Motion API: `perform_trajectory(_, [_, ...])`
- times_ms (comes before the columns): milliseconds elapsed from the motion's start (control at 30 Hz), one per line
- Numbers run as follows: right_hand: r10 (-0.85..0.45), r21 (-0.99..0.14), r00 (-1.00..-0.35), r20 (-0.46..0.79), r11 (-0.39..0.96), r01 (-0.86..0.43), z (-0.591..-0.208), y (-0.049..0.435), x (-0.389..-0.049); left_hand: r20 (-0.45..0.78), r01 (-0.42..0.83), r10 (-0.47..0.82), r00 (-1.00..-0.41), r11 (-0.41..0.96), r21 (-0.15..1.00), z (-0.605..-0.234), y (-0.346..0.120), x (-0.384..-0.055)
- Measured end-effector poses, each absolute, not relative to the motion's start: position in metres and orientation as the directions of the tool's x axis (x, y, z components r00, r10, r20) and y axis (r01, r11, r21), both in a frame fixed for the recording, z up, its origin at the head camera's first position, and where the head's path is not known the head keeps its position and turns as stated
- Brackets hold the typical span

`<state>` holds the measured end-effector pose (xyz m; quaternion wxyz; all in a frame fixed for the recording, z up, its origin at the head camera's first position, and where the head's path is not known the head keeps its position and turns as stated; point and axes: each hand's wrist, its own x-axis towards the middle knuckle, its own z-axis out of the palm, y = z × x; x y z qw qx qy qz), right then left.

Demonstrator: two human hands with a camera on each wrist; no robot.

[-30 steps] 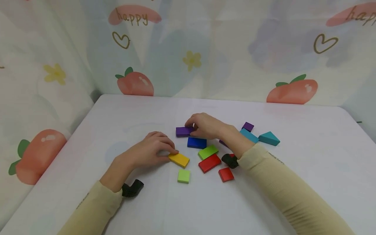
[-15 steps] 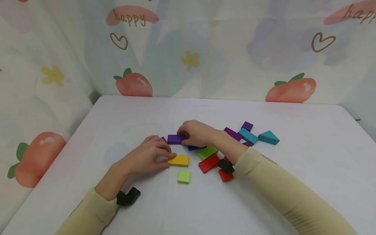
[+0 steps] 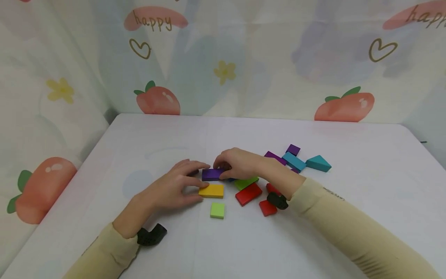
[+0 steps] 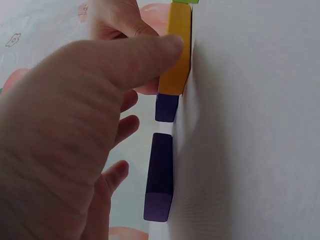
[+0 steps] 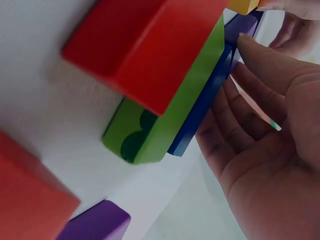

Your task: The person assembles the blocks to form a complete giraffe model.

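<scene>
My right hand (image 3: 240,162) pinches the right end of a purple rectangular block (image 3: 210,174) between thumb and fingers, low over the table. Just in front of that block lies a yellow block (image 3: 211,191), nearly parallel to it. My left hand (image 3: 174,184) rests its thumb on the yellow block's left end, while its index finger reaches out to the purple block's far edge. In the left wrist view, a second purple block (image 4: 159,177) lies apart under the left fingers. A blue block (image 5: 205,100), mostly hidden by my right hand in the head view, lies beside a green block (image 5: 170,130).
A red block (image 3: 249,194) touches the green one. A small light-green block (image 3: 217,210) and a small red block (image 3: 268,208) lie nearer me. Farther right are a teal block (image 3: 294,161), a teal triangular block (image 3: 318,163) and a small purple block (image 3: 293,149). Patterned cloth (image 3: 258,58) hangs behind the table.
My right hand has drawn the purple block toward me, close to the yellow one. The yellow block has turned from slanted to straight under my left hand, whose index finger has stretched out.
</scene>
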<state>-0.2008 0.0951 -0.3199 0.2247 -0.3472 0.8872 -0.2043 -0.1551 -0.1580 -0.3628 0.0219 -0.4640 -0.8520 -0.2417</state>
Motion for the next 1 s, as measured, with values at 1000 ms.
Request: perform_trajectory(1000, [-0.682,-0.537,-0.699,-0.214,0.68,-0.499,-0.321,0.122,-0.197,0.191,0.776,0.797,-0.573,0.454,0.437,-0.368,-0.147,-0.155])
